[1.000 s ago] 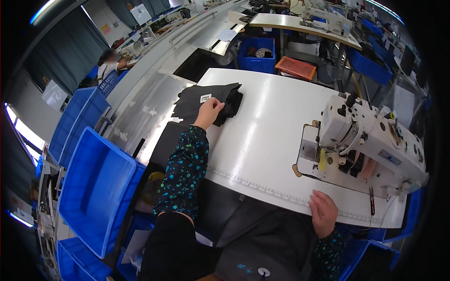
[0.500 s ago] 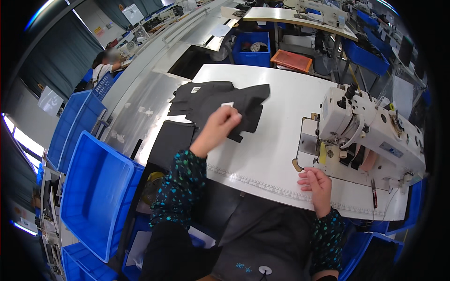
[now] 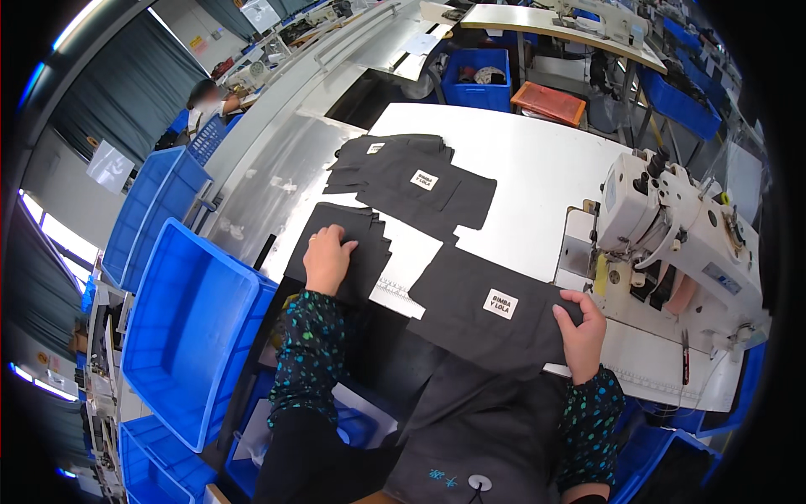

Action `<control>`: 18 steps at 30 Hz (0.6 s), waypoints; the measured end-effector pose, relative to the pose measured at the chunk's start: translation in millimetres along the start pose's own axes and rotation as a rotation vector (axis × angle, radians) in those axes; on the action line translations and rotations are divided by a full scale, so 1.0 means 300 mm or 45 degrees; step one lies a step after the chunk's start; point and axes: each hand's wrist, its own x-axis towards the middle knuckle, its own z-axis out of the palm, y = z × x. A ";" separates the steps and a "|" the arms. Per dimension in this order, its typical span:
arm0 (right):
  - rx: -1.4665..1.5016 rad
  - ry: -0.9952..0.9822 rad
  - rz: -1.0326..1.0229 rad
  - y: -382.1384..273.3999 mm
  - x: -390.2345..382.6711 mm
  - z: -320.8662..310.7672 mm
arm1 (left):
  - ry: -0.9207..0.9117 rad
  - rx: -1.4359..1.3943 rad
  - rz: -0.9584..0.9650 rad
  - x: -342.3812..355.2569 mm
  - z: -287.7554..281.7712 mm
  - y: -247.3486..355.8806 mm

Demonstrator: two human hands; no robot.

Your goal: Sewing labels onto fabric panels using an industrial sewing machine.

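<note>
A dark grey fabric piece with a white label [image 3: 453,290] lies across the table's front edge, partly over my lap. My right hand [image 3: 583,336] pinches its right edge between thumb and fingers. On the left, my left hand [image 3: 327,265] rests on a stack of plain dark fabric pieces [image 3: 365,273], its bent fingers and thumb gripping at the top piece. Behind them lies a pile of labelled dark fabric pieces [image 3: 457,197], overlapping one another.
A white sewing machine [image 3: 672,227] stands at the right of the white table [image 3: 529,185]. Near its base lies a pair of red-handled snips [image 3: 685,361]. Blue bins [image 3: 189,336] stand at the left. A person [image 3: 206,105] sits far left.
My left hand has moved from the labelled pile down to the plain stack. A labelled piece now lies in front of me, and my right hand has taken hold of its edge.
</note>
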 end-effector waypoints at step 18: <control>0.059 0.023 0.015 0.009 0.004 -0.011 | -0.192 -0.705 0.081 0.079 0.068 -0.156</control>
